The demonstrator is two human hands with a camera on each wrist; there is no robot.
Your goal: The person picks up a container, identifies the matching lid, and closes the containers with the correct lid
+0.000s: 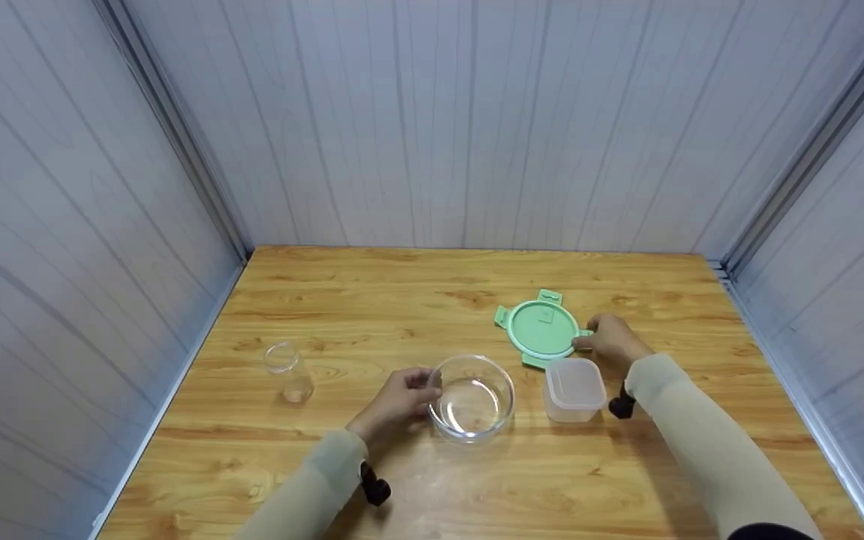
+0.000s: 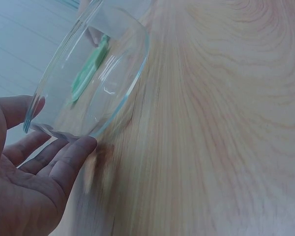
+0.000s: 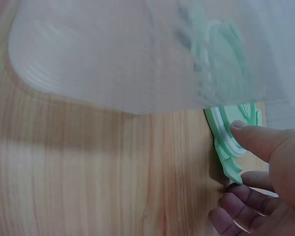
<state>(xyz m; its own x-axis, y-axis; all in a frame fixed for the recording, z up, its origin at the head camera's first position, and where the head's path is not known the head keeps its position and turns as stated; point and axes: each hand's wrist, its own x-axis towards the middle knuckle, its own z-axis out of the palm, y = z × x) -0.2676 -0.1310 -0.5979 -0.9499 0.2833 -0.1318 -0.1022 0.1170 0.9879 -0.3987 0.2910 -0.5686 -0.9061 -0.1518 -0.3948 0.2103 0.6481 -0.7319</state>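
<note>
A round clear glass bowl (image 1: 472, 397) stands on the table in front of the person. My left hand (image 1: 400, 397) grips its left side, thumb over the rim and fingers against the outer wall, as the left wrist view shows (image 2: 64, 157). A round green lid (image 1: 544, 328) with flap tabs lies farther back to the right. At its right tab, my right hand (image 1: 612, 341) pinches the edge; in the right wrist view the thumb lies over the lid (image 3: 226, 132) and the fingers are under the tab.
A translucent square plastic container (image 1: 574, 390) stands between the bowl and the right forearm, just in front of the lid. To the far left is a clear glass cup (image 1: 289, 371). Pale panel walls (image 1: 432, 127) enclose the wooden table (image 1: 372, 300) at the back and sides.
</note>
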